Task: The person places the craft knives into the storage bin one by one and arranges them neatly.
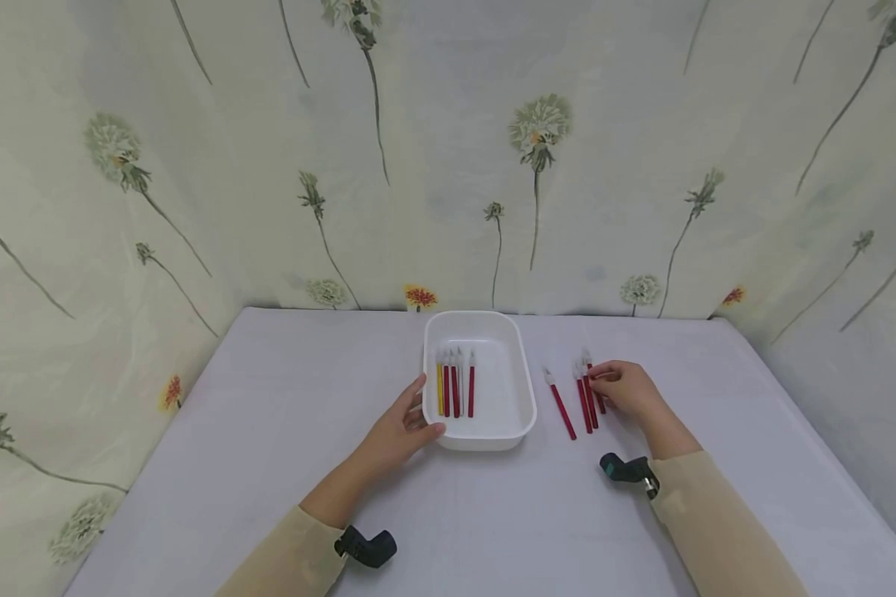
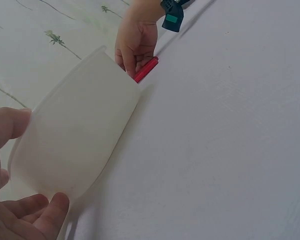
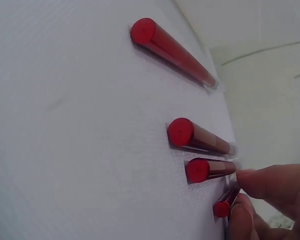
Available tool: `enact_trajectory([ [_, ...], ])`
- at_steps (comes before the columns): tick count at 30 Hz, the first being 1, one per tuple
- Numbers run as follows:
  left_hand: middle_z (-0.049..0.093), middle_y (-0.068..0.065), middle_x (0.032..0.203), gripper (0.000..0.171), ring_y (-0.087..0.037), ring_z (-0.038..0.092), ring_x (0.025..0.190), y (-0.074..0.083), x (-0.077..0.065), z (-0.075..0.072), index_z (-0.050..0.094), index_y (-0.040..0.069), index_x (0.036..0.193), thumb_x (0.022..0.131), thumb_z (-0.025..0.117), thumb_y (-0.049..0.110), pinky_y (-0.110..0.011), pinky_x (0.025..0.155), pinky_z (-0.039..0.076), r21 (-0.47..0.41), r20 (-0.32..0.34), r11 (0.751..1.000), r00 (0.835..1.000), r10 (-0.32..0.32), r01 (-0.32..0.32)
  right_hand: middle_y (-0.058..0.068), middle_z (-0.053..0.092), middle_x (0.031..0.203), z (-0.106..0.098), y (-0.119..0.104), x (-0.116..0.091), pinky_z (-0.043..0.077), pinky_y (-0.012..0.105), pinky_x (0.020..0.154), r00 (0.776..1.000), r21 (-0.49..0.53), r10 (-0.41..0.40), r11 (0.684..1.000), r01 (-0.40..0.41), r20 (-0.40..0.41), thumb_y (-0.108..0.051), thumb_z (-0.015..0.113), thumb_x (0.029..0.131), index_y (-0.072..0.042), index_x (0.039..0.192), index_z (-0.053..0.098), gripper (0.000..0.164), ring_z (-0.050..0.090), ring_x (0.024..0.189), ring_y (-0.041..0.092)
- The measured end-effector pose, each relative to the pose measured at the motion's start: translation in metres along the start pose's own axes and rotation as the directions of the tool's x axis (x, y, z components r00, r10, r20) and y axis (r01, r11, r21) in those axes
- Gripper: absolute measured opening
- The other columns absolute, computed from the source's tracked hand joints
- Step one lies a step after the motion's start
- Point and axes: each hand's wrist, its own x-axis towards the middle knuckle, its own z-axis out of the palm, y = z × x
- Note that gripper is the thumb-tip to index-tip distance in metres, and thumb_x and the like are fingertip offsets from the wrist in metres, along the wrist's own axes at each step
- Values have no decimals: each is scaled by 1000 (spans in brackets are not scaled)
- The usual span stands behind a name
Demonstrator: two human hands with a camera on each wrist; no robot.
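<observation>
White tray (image 1: 502, 385), five pens (image 1: 471, 391) inside, four red pens (image 1: 562, 412) alongside, apparently capped

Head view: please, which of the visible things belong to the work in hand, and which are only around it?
Likely in the work:
tray, held by the left hand
inner pens, lying in it
red pens to its right, with the right hand at one

Only around it, it seems:
black wrist devices
tablecloth
flowered backdrop
</observation>
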Motion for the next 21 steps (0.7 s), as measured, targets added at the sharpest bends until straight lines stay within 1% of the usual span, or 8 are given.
enact_trajectory([
  [5,38,-18,156,88,-37,45,138,-2,1,1,21,22,161,92,74,26,-48,104,47,-3,-1,1000,1000,3,-3,22,68,105,-2,0,0,54,27,62,1000,-21,11,1000,-11,-4,-5,67,93,6,120,63,29,60,74,16],
  [9,38,-18,156,87,-36,45,138,-2,2,1,20,22,161,92,74,26,-47,104,46,-2,-1,1000,1000,-2,2,21,68,104,-2,0,3,53,27,63,1000,-44,17,999,-17,-2,-5,67,93,5,119,64,28,61,75,17],
  [16,38,-16,157,87,-36,45,139,0,0,1,20,23,161,92,74,24,-46,104,47,-5,-2,1000,1000,-12,12,19,69,103,-4,-2,5,51,28,66,1000,-152,12,988,-13,-8,-10,67,93,0,116,67,25,64,80,20],
  [21,38,-16,157,87,-35,45,138,-1,0,1,20,24,161,92,74,26,-46,104,47,-1,-3,1000,1000,-14,14,17,71,100,-6,-1,6,50,28,66,1000,-155,8,988,-9,-12,-11,67,91,0,115,67,27,64,78,18],
])
